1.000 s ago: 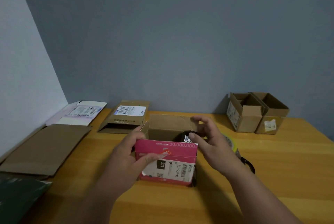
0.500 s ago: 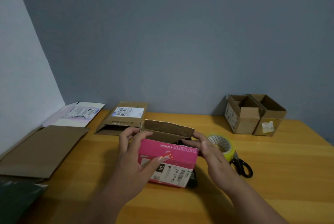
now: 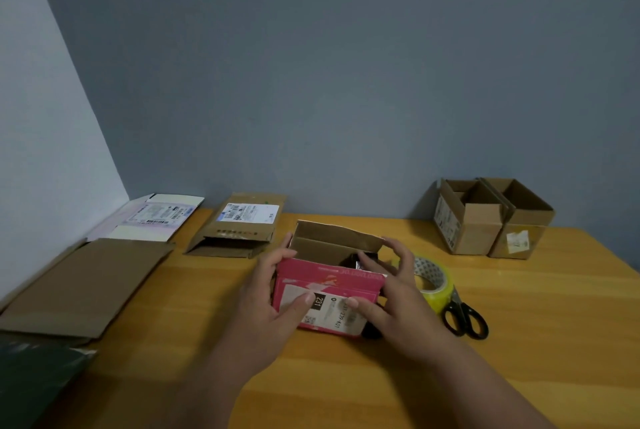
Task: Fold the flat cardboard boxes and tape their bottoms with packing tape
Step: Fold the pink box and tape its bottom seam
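Hiding pink box (image 3: 329,286) sides: both hands (image 3: 394,293), label blurred.

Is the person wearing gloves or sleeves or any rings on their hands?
No gloves. The left hand and the right hand are both bare, and both forearms are bare as far as the picture shows, so no sleeves are in view. I can see no rings, watch or bracelets. The picture is a little blurry, so tiny things could be missed.

one head cam, looks fwd & down across wooden table (image 3: 519,342) to wall corner, hands close.
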